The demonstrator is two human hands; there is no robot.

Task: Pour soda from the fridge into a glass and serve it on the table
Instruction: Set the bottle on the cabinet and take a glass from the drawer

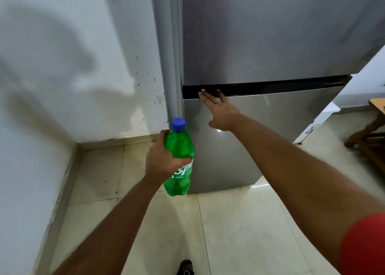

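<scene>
**A:** Here we are at the fridge, both doors flush and shut as far as I can see. The left hand has the green soda bottle upright, blue cap screwed on at twelve o'clock.

**B:** Sensible way to carry it. Sealed and vertical, so nothing fizzes or spills on the walk.

**A:** Look at the grip. The fingers wrap the bottle just above its label, thumb side behind, closed firmly round the upper body. The shoulder and cap stand clear above the hand, and the base hangs free below at six o'clock, over the tiled floor.

**B:** And the right hand?

**A:** Flat and open, holding nothing. It's spread against the lower fridge door, fingertips up at twelve o'clock reaching the dark handle strip between the two doors. From the bottle, that hand sits about one o'clock, near but not touching it.

**B:** A palm laid flat reads to me as pressing the door home, so the seal catches.

**A:** My guess too. I can't tell whether it's pushing or only resting.

**B:** No glass anywhere?

**A:** None in sight. There's a bit of wooden furniture out at three o'clock, possibly the table, too little showing to be sure. By my reckoning the fetching is done, with pouring and serving all to come.
</scene>
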